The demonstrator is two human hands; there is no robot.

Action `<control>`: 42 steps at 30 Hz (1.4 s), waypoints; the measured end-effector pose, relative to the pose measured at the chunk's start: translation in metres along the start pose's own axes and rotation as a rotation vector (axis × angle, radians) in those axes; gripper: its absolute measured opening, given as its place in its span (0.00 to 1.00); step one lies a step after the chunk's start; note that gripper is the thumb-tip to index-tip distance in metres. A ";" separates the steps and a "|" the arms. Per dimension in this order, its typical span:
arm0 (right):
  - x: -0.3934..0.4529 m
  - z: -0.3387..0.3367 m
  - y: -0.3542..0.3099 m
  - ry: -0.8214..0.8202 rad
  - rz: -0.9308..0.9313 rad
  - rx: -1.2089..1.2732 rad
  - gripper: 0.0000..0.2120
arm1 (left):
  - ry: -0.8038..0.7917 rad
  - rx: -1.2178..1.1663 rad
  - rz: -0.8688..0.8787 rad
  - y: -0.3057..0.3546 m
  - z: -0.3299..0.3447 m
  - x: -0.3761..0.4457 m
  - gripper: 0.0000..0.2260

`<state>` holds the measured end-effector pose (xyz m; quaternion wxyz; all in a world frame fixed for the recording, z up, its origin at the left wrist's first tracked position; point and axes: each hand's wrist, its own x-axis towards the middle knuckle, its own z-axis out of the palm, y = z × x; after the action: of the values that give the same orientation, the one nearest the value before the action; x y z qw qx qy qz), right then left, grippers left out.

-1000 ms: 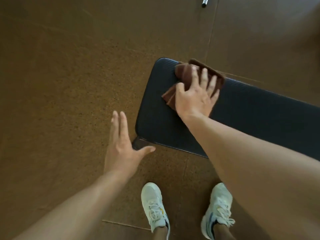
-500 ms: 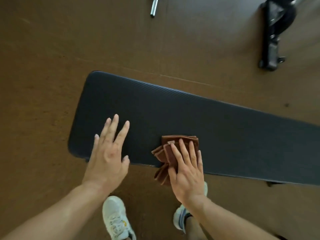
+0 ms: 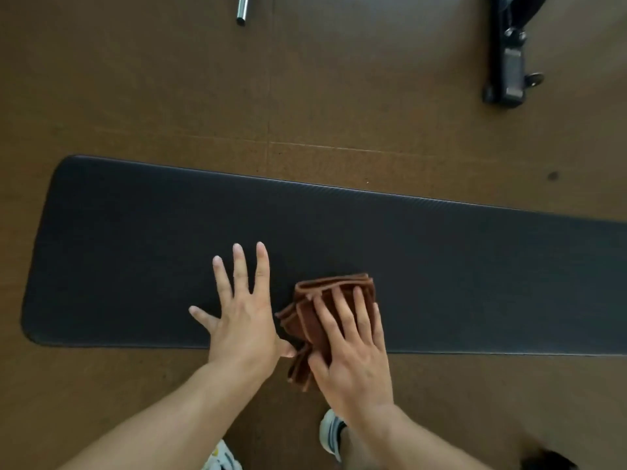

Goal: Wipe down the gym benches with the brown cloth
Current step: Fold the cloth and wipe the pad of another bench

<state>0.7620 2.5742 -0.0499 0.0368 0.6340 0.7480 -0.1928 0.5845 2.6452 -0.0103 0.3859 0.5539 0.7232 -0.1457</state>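
The right hand is pressing flat, fingers straight, on the folded brown cloth (lower centre, overhanging the bench edge); the left hand is lying spread on the bench.

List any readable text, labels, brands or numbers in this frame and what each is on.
None readable in this frame.
bench pad: plain black, no label in view.
brown cloth: no tag or print visible; the right hand covers part of it.
black equipment base: no legible markings.
metal bar: bare.
shoes: mostly hidden, no logo legible.
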 end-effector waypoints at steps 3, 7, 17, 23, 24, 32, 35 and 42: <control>0.012 0.000 0.027 -0.056 -0.089 -0.012 0.34 | -0.023 0.085 -0.088 0.022 0.004 0.010 0.73; 0.103 -0.029 0.037 0.011 -0.090 0.057 0.33 | 0.008 0.173 -0.135 0.028 0.008 0.011 0.74; 0.039 -0.027 0.061 0.039 -0.113 0.073 0.39 | 0.012 0.203 -0.175 0.031 0.014 0.009 0.74; 0.046 -0.033 0.106 -0.067 -0.325 -0.112 0.37 | 0.025 0.242 -0.173 0.030 0.016 0.012 0.74; 0.075 -0.043 0.107 -0.019 -0.263 -0.128 0.36 | 0.027 0.242 -0.172 0.029 0.016 0.013 0.75; 0.141 -0.064 0.089 0.077 0.086 0.012 0.36 | 0.090 0.173 -0.149 0.029 0.019 0.010 0.73; 0.045 -0.036 0.075 0.020 -0.033 -0.079 0.38 | 0.100 0.136 -0.135 0.027 0.021 0.010 0.73; 0.109 -0.067 0.080 -0.097 -0.202 -0.200 0.36 | 0.154 -0.017 -0.009 0.011 0.028 0.003 0.67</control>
<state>0.8305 2.7081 -0.0405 0.1161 0.5387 0.8208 -0.1505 0.6056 2.6333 -0.0281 0.3331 0.5569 0.7545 -0.0985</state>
